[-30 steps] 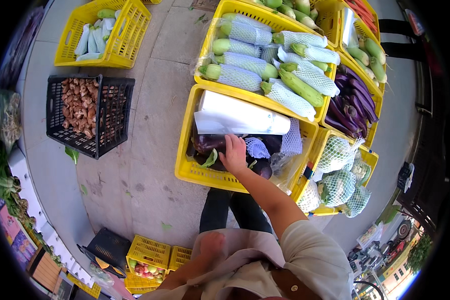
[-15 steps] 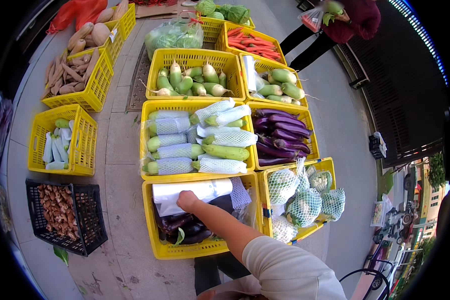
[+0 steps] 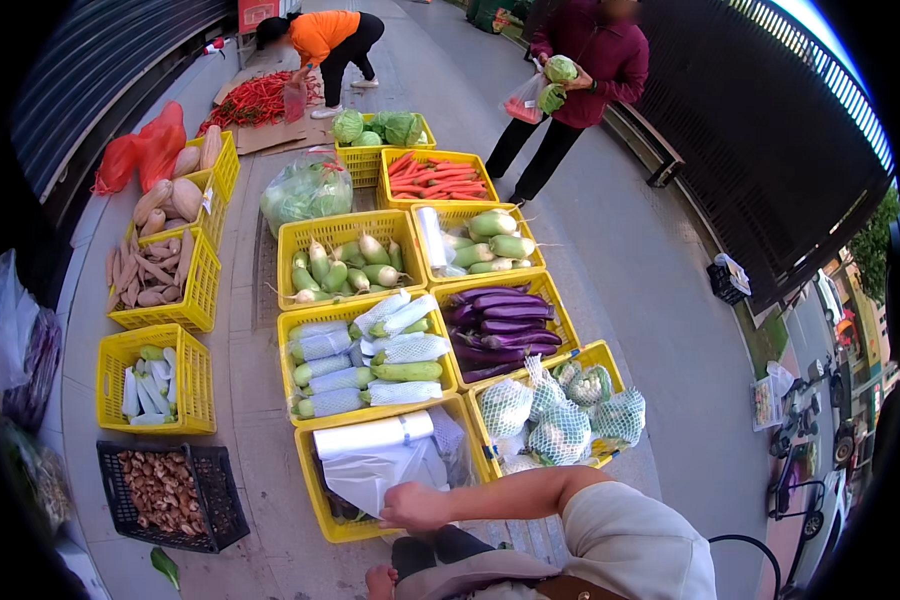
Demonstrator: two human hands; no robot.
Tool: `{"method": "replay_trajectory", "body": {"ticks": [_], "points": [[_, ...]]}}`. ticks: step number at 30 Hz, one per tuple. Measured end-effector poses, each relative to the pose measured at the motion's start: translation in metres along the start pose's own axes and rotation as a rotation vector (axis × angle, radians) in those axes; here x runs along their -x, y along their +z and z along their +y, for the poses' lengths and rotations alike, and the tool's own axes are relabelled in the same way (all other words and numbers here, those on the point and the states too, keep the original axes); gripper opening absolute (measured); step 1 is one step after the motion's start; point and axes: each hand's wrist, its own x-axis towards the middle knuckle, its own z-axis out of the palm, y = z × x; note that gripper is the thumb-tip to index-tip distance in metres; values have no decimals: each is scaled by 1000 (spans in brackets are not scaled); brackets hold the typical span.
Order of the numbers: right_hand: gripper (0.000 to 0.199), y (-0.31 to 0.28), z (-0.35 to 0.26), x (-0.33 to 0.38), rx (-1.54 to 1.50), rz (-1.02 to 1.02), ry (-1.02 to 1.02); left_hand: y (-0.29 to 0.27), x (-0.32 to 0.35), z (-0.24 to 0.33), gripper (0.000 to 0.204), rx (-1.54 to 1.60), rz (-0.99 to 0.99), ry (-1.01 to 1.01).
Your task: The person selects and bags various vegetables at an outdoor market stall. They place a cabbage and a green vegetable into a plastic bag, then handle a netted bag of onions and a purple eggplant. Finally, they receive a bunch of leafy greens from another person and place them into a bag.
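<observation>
My right hand [image 3: 416,507] is closed on the edge of a thin white plastic bag [image 3: 375,478]. The bag stretches from a roll of plastic bags [image 3: 372,434] lying across the nearest yellow crate [image 3: 342,530], and it covers most of the dark eggplants there. My left hand [image 3: 380,581] shows only in part at the lower edge, in front of my legs, with its fingers too little in view to read. Net-wrapped cauliflowers [image 3: 560,432] fill the crate to the right of my hand, and sleeved zucchini [image 3: 406,371] lie in the crate beyond.
Yellow crates of purple eggplants [image 3: 500,325], green radishes [image 3: 345,265] and carrots [image 3: 438,178] stand farther off. At left is a black crate [image 3: 175,500]. One person [image 3: 590,75] holds cabbages; another, in an orange top [image 3: 322,38], bends over red chillies [image 3: 262,100].
My right hand has drawn the plastic bag off the roll toward me, over the eggplants. My view has tilted up, showing more of the street and both people.
</observation>
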Motion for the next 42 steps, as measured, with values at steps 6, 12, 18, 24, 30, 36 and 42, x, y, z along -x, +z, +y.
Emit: {"method": "replay_trajectory", "body": {"ticks": [6, 12, 18, 24, 30, 36, 42], "points": [[26, -93, 143, 181, 619, 357, 1172, 7, 86, 125, 12, 170, -110, -87], [37, -190, -39, 430, 701, 1567, 2100, -40, 87, 130, 13, 70, -112, -151], [17, -179, -88, 390, 297, 1688, 1341, 73, 153, 256, 12, -217, -498, 152], [12, -193, -170, 347, -144, 1756, 1179, 234, 295, 362, 19, -407, -1077, 764], [19, -191, -225, 379, -375, 1871, 962, 338, 438, 320, 52, -684, -1168, 1277], [18, -171, -251, 479, -565, 1739, 874, 425, 494, 241, 21, -800, -1208, 1074], [12, -153, -251, 565, -869, 1681, 852, 506, 501, 176, 12, -567, -1026, 1047]]}}
